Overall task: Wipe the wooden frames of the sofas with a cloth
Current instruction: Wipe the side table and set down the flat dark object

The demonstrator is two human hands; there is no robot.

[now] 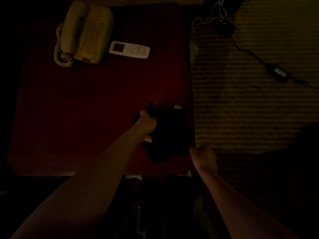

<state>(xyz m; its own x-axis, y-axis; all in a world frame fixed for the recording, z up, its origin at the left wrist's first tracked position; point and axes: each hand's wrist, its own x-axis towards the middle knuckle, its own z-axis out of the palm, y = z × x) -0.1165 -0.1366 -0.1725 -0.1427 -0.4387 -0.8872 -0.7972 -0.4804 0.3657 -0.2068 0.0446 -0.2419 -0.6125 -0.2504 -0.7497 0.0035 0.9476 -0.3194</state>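
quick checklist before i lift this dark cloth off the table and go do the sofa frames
1. Left hand grips the dark cloth at its left edge: ok.
2. Right hand has the cloth's near right corner: cannot tell, too dark.
3. Cloth lies clear of the phone and remote, both at the table's far side: ok.
4. Pale tag at the cloth's far edge is part of the cloth: cannot tell.
5. Cable and adapter lie on the carpet to the right, a possible trip risk: not ok.
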